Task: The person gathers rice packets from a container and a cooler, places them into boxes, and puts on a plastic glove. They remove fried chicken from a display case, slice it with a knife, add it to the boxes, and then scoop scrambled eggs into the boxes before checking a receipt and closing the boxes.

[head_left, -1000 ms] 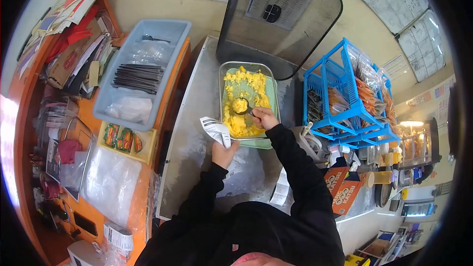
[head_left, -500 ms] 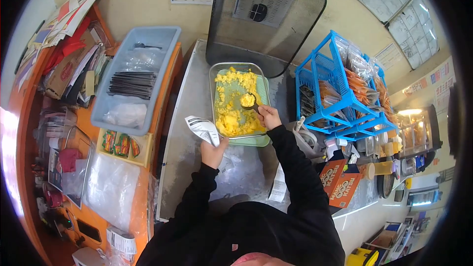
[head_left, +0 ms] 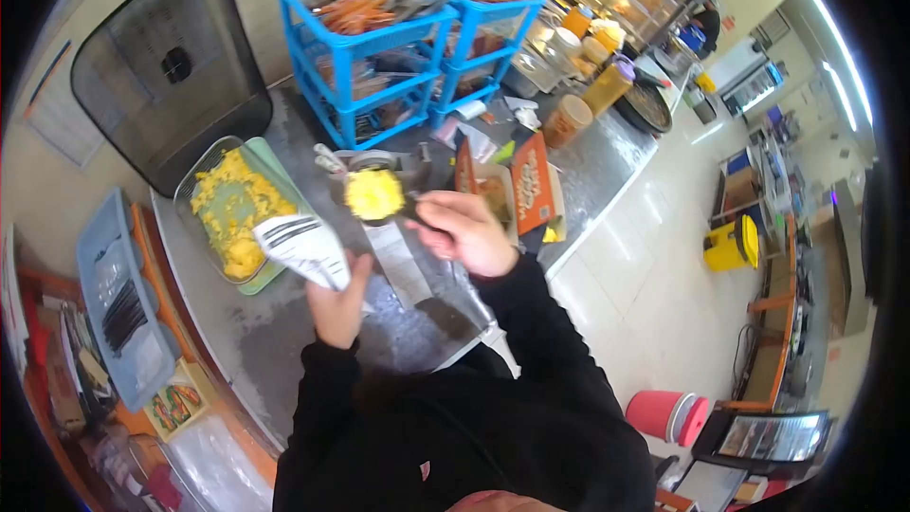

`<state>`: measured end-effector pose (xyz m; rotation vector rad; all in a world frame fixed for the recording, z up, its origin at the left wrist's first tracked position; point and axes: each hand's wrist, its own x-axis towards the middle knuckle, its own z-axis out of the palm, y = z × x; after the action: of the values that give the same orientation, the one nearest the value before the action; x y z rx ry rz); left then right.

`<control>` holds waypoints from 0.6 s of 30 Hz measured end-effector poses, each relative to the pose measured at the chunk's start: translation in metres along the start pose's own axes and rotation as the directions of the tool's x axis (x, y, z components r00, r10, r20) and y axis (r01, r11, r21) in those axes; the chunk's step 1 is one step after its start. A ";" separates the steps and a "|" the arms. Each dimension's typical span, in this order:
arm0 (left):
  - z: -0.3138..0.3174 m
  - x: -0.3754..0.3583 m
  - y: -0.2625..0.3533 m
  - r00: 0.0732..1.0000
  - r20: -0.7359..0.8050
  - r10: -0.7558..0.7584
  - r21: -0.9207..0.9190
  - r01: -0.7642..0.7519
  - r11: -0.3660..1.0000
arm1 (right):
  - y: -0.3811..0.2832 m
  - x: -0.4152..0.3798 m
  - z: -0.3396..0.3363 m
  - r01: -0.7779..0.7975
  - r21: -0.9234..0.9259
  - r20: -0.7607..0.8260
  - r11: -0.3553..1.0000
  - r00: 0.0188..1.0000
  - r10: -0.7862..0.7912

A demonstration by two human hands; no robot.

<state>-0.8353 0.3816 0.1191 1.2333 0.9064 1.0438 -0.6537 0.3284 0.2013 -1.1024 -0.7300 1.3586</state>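
My left hand (head_left: 339,305) is closed on a white printed paper (head_left: 305,248), which covers part of the tray's lower right. My right hand (head_left: 470,230) grips the dark handle of a scoop, and its bowl is heaped with yellow crumbly food (head_left: 374,194). The scoop hangs over a pale container whose inside is hidden. To the left is a tray (head_left: 180,197) holding more of the yellow food (head_left: 239,192), with a green tray (head_left: 286,178) under it. A long paper slip (head_left: 398,264) lies on the metal table below the scoop.
Blue stacked baskets (head_left: 353,118) with packets stand behind. An orange printed box (head_left: 533,185) is right of my right hand, near jars (head_left: 569,121). A dark mesh screen (head_left: 171,66) leans at the back left. A blue bin (head_left: 112,265) holds dark packets.
The view has swung to the right. The loaded scoop in my right hand has moved away from the yellow food's tray, to the right. My left hand still holds the paper.
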 end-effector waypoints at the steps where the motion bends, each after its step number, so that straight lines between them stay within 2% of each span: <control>1: 0.021 -0.001 0.000 0.996 0.085 0.024 0.018 -0.025 1.000 | -0.009 -0.021 -0.020 0.003 -0.029 -0.066 1.000 0.998 -0.005; 2: 0.043 -0.001 -0.006 0.989 0.145 -0.016 -0.065 0.026 0.998 | -0.014 -0.040 -0.039 0.021 -0.077 -0.126 0.997 0.992 -0.030; 3: 0.064 0.002 -0.010 0.977 0.187 0.101 -0.013 -0.100 0.995 | -0.018 -0.057 -0.057 0.035 -0.128 -0.178 0.991 0.982 -0.058; 5: 0.098 0.000 -0.025 0.981 0.176 0.085 0.157 -0.113 0.981 | -0.008 -0.082 -0.092 0.017 -0.055 -0.285 0.998 0.958 -0.032; 7: 0.122 -0.004 -0.034 0.967 0.193 0.163 0.226 -0.206 0.952 | 0.017 -0.094 -0.116 -0.002 0.000 -0.380 1.000 0.925 0.002; 8: 0.132 -0.006 -0.035 0.957 0.210 0.201 0.199 -0.243 0.949 | 0.032 -0.097 -0.128 -0.013 0.054 -0.404 0.998 0.914 0.034; 10: 0.148 0.006 -0.018 0.907 0.328 0.263 0.313 -0.367 0.876 | 0.060 -0.101 -0.145 -0.027 0.123 -0.454 0.992 0.887 0.081; 11: 0.157 0.017 -0.007 0.878 0.388 0.282 0.362 -0.426 0.829 | 0.074 -0.100 -0.149 -0.030 0.137 -0.481 0.990 0.872 0.093; 12: 0.166 0.033 0.002 0.832 0.430 0.350 0.435 -0.531 0.727 | 0.094 -0.098 -0.157 -0.024 0.092 -0.515 0.995 0.855 0.068; 14: 0.191 0.059 0.023 0.669 0.608 0.427 0.529 -0.743 0.411 | 0.131 -0.090 -0.164 0.038 -0.170 -0.575 0.985 0.808 -0.130; 15: 0.203 0.075 0.014 0.643 0.711 0.285 0.568 -0.764 0.306 | 0.140 -0.087 -0.163 0.062 -0.299 -0.583 0.952 0.778 -0.234; 16: 0.217 0.086 0.004 0.629 0.766 0.132 0.594 -0.772 0.229 | 0.137 -0.087 -0.160 0.013 -0.419 -0.589 0.908 0.757 -0.283; 17: 0.229 0.093 -0.009 0.608 0.793 -0.025 0.604 -0.783 0.149 | 0.140 -0.085 -0.160 -0.003 -0.556 -0.580 0.831 0.718 -0.385; 18: 0.238 0.096 -0.024 0.602 0.790 -0.118 0.611 -0.789 0.066 | 0.145 -0.084 -0.161 -0.028 -0.678 -0.552 0.734 0.678 -0.484</control>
<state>-0.5782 0.4047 0.1270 2.9587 0.5291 0.0206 -0.5731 0.1986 0.0268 -1.8546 -0.7302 0.3164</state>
